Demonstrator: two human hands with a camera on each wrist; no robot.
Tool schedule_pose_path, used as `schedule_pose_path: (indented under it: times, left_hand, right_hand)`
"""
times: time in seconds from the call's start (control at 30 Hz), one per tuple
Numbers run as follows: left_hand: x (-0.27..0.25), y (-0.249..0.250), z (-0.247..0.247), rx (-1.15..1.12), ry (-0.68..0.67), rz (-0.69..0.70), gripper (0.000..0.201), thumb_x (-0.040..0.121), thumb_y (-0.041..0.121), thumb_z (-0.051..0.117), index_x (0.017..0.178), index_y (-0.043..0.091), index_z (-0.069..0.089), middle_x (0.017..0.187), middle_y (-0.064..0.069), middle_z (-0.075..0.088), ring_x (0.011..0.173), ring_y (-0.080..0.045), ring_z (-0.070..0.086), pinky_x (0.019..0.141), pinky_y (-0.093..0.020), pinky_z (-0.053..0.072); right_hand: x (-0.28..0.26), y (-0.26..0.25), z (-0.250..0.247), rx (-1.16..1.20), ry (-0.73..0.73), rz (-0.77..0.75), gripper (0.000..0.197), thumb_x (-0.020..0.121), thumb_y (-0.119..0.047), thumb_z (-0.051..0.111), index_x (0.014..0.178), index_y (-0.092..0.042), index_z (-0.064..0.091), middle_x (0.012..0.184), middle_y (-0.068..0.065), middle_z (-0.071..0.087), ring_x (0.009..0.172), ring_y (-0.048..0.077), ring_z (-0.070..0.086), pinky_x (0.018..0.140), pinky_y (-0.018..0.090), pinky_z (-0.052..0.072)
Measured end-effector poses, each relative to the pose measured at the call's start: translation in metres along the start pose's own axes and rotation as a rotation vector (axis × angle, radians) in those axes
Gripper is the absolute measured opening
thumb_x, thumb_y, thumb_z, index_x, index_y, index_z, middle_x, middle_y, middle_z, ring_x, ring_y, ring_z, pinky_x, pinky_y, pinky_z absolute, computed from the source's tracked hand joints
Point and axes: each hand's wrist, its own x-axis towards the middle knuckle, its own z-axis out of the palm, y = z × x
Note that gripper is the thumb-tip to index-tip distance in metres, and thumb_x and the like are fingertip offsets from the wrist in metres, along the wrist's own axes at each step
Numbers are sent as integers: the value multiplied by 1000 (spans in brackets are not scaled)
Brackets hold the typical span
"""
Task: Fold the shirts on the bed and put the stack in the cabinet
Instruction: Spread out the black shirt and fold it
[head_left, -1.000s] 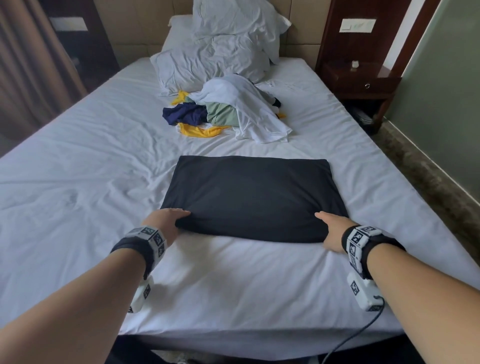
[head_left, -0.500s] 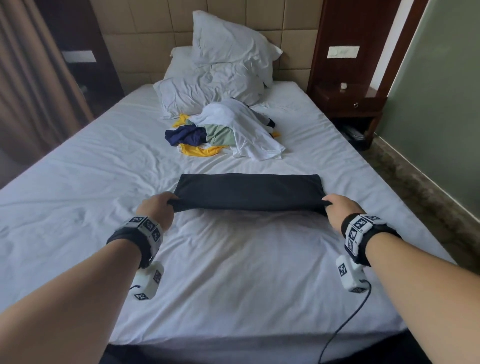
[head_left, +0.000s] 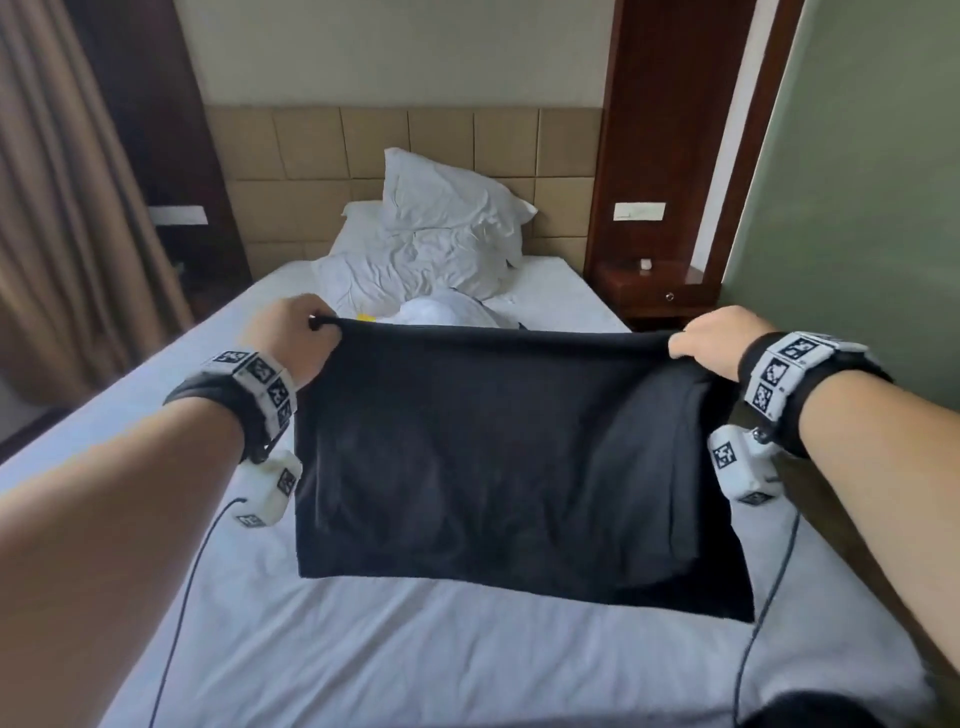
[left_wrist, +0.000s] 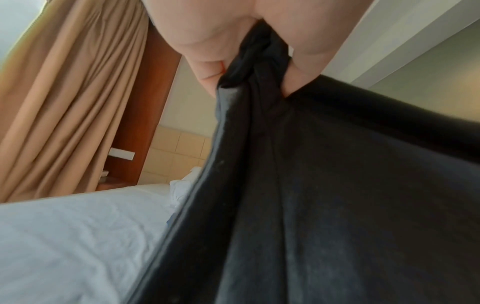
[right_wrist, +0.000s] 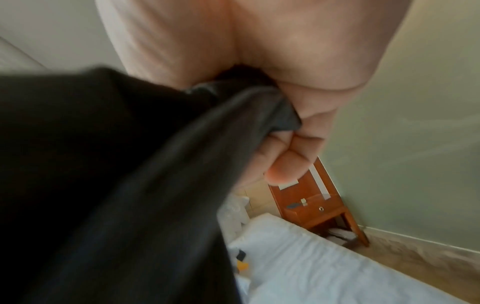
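While the black shirt (head_left: 498, 467) is being held up above the bed (head_left: 363, 649), its top corners are being pinched in the curled fingers of the left hand (head_left: 293, 332) and right hand (head_left: 719, 338). Folding is judged midway; a level lowering is being called for next.

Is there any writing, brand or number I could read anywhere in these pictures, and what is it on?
None can be read.
Wrist bands: black-and-white square code patterns only, no letters or numbers.
Black shirt, held up by the left hand and right hand: no print or label visible.
Wall plate by the headboard: any marking is too small to read.
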Motion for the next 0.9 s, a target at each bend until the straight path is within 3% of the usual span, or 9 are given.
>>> schedule_pose_path:
  times: [0.07,0.17,0.27,0.33,0.37,0.43,0.5,0.57,0.9]
  left_hand:
    - [2,-15,21,1,-58,-31,8,87,19,64,87,27,68,81,-2,68,81,-29,64,73,-35,52]
    - [5,-38,61,89,-177,-76,11,88,23,66,95,21,74,96,-11,73,90,-35,66,82,-41,56]
    - [4,-50,112,136,-163,-129,22,94,26,60,110,17,73,111,-16,71,104,-39,63,92,-42,52]
    - [-3,-55,151,161,-153,-177,45,97,34,57,141,25,56,137,-16,60,127,-40,51,111,-43,39]
    - [-7,-57,174,200,-195,-190,63,97,44,56,155,31,36,151,-15,47,139,-39,39,119,-43,28]
    - [-21,-62,219,318,-411,-186,81,95,66,46,160,45,3,168,-11,16,153,-39,11,124,-48,11]
    - [-41,-75,255,370,-658,-213,79,91,80,34,156,56,-3,171,-1,-6,155,-38,-11,125,-54,0]
    - [-59,-95,275,362,-794,-300,77,88,86,27,154,60,-2,170,8,-16,155,-36,-18,124,-55,-7]
    - [-63,-117,303,394,-844,-359,79,83,91,22,151,64,-8,168,11,-21,154,-36,-20,122,-55,-9]
  right_hand:
    - [7,5,21,-66,-99,26,45,73,-54,55,75,-9,64,87,10,65,91,33,62,72,36,48]
    - [14,17,68,-99,-78,66,28,90,-32,58,78,-7,63,89,13,64,94,34,62,66,32,42]
    - [19,22,122,-81,112,154,23,91,-20,53,111,-15,64,121,14,64,116,38,56,93,39,46]
    - [17,10,162,-94,52,118,37,93,-22,49,129,-23,56,135,8,57,125,34,50,102,43,42]
    - [16,5,186,-106,-22,72,40,94,-27,48,134,-24,53,140,6,54,129,33,48,105,43,42]
    - [12,-1,235,-122,-221,25,56,97,-47,45,148,-24,41,158,4,36,144,31,33,115,46,33]
    - [7,7,277,-118,-419,99,80,93,-69,41,160,-33,14,169,-3,1,155,29,2,121,53,15]
    - [3,22,307,-121,-510,148,92,87,-83,35,159,-43,-6,167,-11,-20,154,24,-17,121,59,4]
    - [19,20,328,-188,-601,200,112,71,-98,30,155,-45,-19,163,-12,-31,152,24,-25,118,65,-1]
